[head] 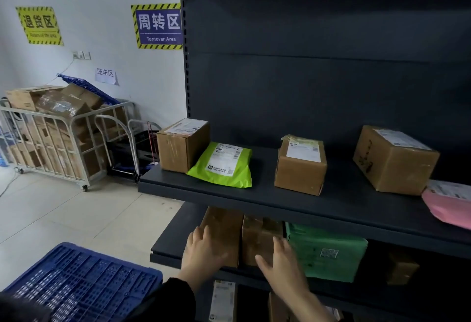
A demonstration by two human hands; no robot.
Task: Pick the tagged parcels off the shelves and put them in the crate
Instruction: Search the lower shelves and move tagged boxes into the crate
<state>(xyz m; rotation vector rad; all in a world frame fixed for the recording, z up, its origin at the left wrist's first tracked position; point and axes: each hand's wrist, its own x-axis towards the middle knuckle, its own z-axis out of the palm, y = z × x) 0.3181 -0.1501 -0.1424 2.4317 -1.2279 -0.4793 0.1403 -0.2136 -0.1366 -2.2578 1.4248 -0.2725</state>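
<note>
On the lower shelf (165, 250) stand two brown cardboard boxes side by side. My left hand (201, 250) lies with straight fingers on the left box (224, 230). My right hand (280, 260) touches the front of the right box (260, 235) with spread fingers. A green bag parcel (328, 253) sits just right of them. The blue slatted crate (84, 283) is at the lower left on the floor. On the upper shelf (280, 194) lie labelled parcels: a brown box (182, 144), a lime-green bag (224, 165), two more brown boxes (300, 166) (395, 160) and a pink bag (451, 204).
A metal cage trolley (58, 140) full of cardboard boxes stands against the white wall at the left, with a folded hand cart (137, 148) beside it. More parcels (224, 301) lie on the shelf below my hands. Tiled floor lies between the trolley and the crate.
</note>
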